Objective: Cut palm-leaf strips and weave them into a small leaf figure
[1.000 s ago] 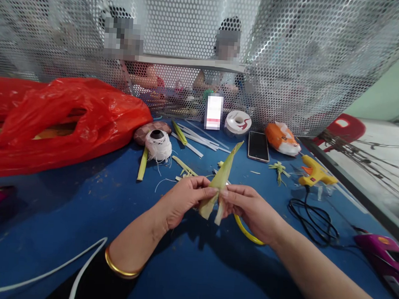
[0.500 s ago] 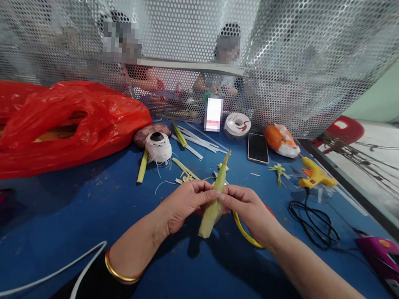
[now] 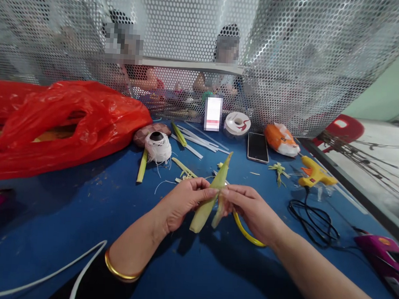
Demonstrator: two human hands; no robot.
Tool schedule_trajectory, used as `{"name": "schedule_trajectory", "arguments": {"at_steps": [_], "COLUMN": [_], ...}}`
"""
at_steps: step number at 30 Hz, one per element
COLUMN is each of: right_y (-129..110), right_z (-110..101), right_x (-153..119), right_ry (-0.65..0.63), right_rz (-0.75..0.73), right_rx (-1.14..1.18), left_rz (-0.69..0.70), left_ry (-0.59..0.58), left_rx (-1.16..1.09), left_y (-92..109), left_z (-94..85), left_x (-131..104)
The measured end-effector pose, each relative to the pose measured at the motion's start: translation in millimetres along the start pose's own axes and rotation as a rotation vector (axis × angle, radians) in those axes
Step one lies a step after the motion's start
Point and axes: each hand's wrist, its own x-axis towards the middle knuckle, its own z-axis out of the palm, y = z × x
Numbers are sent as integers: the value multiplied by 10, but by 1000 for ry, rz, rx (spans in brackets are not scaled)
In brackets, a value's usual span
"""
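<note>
A pale green leaf piece [image 3: 204,212] is pinched between the thumb and fingers of my left hand [image 3: 189,198], its pointed tip facing away from me. My right hand [image 3: 245,204] pinches a second, thinner pale piece [image 3: 218,215] close beside it. The two pieces spread apart at their lower ends, and both hands meet near the middle above the blue table [image 3: 121,217]. Behind my right hand lies a yellow ring [image 3: 245,232], partly covered. Scissors, mostly hidden, lie just beyond my fingers.
Left are a red plastic bag [image 3: 62,127], white string [image 3: 158,148] and green stalks [image 3: 142,166]. White strips [image 3: 200,140], a tape roll [image 3: 237,124] and a phone [image 3: 258,147] lie farther back. Right are a yellow glue gun [image 3: 316,171] and a black cable [image 3: 313,224]. People sit behind the mesh screen [image 3: 193,27].
The leaf bundle has parted: the wide piece's lower end has swung left with my left hand, and the thinner piece now shows separately at my right fingers.
</note>
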Motion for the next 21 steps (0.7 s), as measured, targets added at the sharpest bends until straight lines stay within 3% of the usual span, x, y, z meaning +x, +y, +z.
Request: {"name": "schedule_trajectory", "arguments": {"at_steps": [6, 13, 21], "right_y": [11, -1, 21], "right_z": [-12, -12, 19], "right_x": [33, 44, 34], "right_ry": [142, 138, 103], "right_rz": [-45, -77, -110], "right_rx": [-32, -17, -138], "left_rz": [-8, -82, -71], "left_ry": [-28, -116, -124], "left_rx": [21, 35, -13], "left_y": [6, 16, -8], "left_z": [8, -7, 12], "left_x": [-11, -26, -19]}}
